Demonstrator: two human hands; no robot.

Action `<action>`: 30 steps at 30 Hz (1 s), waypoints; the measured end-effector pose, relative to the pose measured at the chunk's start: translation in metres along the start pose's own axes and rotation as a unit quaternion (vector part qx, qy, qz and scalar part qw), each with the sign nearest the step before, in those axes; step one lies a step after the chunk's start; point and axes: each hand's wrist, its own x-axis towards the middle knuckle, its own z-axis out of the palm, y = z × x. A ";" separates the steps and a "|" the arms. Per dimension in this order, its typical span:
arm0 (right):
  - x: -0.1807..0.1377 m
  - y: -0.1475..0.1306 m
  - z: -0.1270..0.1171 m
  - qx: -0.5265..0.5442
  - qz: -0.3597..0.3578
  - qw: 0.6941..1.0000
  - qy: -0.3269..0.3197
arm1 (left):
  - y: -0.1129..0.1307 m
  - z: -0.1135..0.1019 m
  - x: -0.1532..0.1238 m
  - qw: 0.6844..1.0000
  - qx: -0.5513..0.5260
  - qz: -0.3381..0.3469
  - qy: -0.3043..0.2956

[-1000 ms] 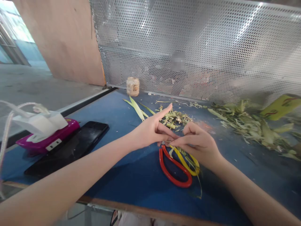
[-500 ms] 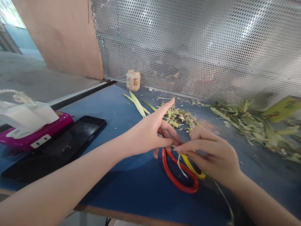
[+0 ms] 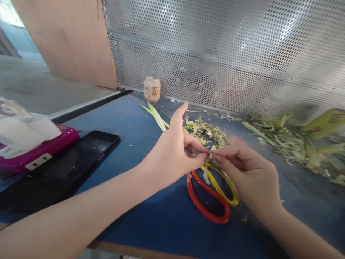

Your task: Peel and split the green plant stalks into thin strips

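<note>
My left hand [image 3: 179, 151] pinches a small pale strip of plant leaf [image 3: 207, 172], with one finger raised clear of the rest. From the other side, my right hand [image 3: 248, 172] grips the same piece between thumb and fingertips, so the two hands nearly touch. Part of the strip dangles beneath the fingertips; the rest is hidden by them. Directly below lie scissors with one red handle [image 3: 195, 201] and one yellow handle [image 3: 233, 199]; their blades are out of sight. Behind the hands sits a heap of shredded plant bits [image 3: 208, 131].
Long green leaves [image 3: 156, 117] lie left of the heap. A larger pile of leaf scraps [image 3: 291, 147] and a yellow-green packet [image 3: 323, 124] are at right. A woven jar-shaped object [image 3: 152, 89] stands by the perforated metal screen [image 3: 178, 46]. At left are a black phone [image 3: 91, 151] and a magenta power strip [image 3: 54, 147].
Both hands have risen slightly, and the left hand's raised finger now points more upright. The right fingertips have shifted up along the strip, and the long strand hanging below the right hand is less visible.
</note>
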 end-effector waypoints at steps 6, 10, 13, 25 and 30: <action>0.003 -0.005 -0.001 -0.038 0.033 0.999 0.009 | 0.006 0.008 -0.003 0.998 0.043 0.007 0.049; 0.003 -0.002 -0.001 -0.056 0.008 0.998 0.026 | 0.006 0.012 -0.004 0.997 0.046 0.005 0.056; 0.000 0.001 -0.002 -0.091 -0.037 0.995 0.015 | 0.006 0.012 -0.004 0.998 0.031 -0.012 0.052; -0.001 0.002 -0.011 -0.240 -0.232 0.943 0.015 | 0.004 0.008 -0.004 0.997 -0.039 -0.058 0.025; 0.001 0.002 -0.012 -0.287 -0.255 0.923 0.012 | 0.004 0.008 -0.004 0.998 -0.032 -0.049 0.037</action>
